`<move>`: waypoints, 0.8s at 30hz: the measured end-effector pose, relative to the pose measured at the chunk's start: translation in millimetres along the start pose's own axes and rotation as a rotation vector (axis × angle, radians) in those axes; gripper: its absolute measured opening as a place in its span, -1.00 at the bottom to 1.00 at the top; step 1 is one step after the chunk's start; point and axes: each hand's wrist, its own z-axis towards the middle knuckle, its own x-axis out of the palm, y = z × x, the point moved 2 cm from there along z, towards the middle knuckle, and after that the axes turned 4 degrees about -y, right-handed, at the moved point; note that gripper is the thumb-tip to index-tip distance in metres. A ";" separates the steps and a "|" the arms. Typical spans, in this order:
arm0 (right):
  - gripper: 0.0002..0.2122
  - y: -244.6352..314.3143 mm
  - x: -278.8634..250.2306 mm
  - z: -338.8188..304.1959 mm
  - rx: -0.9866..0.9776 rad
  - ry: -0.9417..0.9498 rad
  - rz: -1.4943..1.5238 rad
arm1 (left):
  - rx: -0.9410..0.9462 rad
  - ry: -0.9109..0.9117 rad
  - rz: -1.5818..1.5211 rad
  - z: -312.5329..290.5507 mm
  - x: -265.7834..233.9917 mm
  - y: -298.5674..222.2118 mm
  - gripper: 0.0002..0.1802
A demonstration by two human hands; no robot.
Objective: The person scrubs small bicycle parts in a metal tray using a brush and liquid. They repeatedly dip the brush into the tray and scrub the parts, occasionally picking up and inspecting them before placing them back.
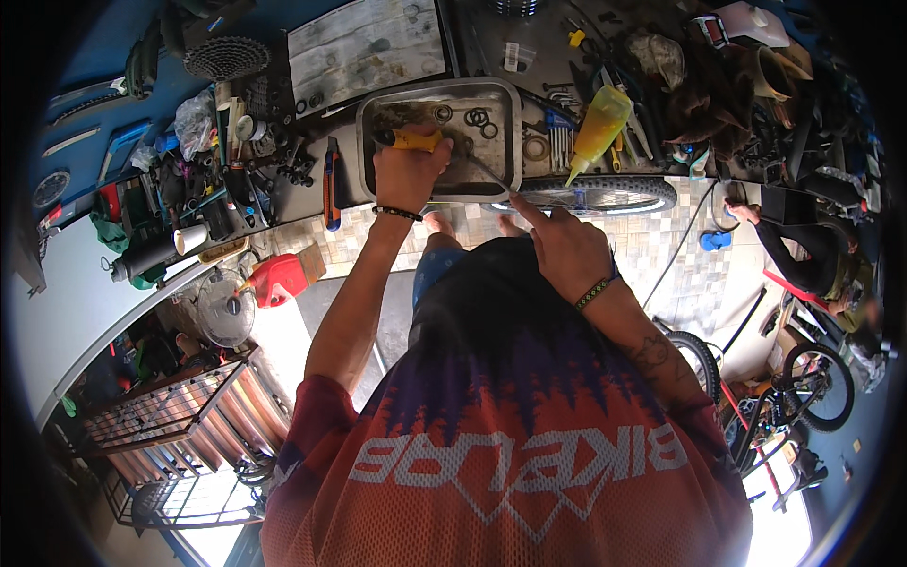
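Observation:
A screwdriver with a yellow handle (pixel 411 141) lies in the grip of my left hand (pixel 408 175), above a metal tray (pixel 518 104). Its thin shaft slants down to the right, toward the tray's near right corner. At that corner, the index finger of my right hand (pixel 570 248) is stretched out and meets or nearly meets the shaft's tip. The thumb and other fingers of that hand are partly hidden. Several dark rings (pixel 480 119) and a small round part (pixel 441 112) lie in the tray, whose bottom is wet and dirty.
Left of the tray lies an orange and black utility knife (pixel 332 184). To the right are a metal ring (pixel 536 147), a yellow squeeze bottle (pixel 600 128) and several tools. A bicycle wheel (pixel 614 196) is below the bench edge. Farther right, a person (pixel 803 236) sits near bicycles.

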 end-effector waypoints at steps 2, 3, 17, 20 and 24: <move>-0.39 1.0 -1.3 0.0 0.002 0.007 -0.002 | -0.023 0.004 -0.033 -0.8 -0.4 1.5 -0.62; -0.39 1.2 -1.5 0.0 0.006 0.005 -0.003 | -0.034 0.011 -0.064 -0.2 -1.3 3.8 -0.62; -0.37 5.8 8.3 2.7 -0.019 -0.081 -0.109 | 0.042 -0.086 -0.045 14.3 -23.1 25.6 -0.58; -0.36 9.6 7.2 5.6 -0.004 -0.046 -0.154 | 0.115 -0.109 0.083 11.4 -20.9 18.0 -0.60; -0.42 9.9 12.0 5.6 0.003 -0.080 -0.166 | 0.322 -0.078 0.141 -4.6 -8.0 4.2 -0.64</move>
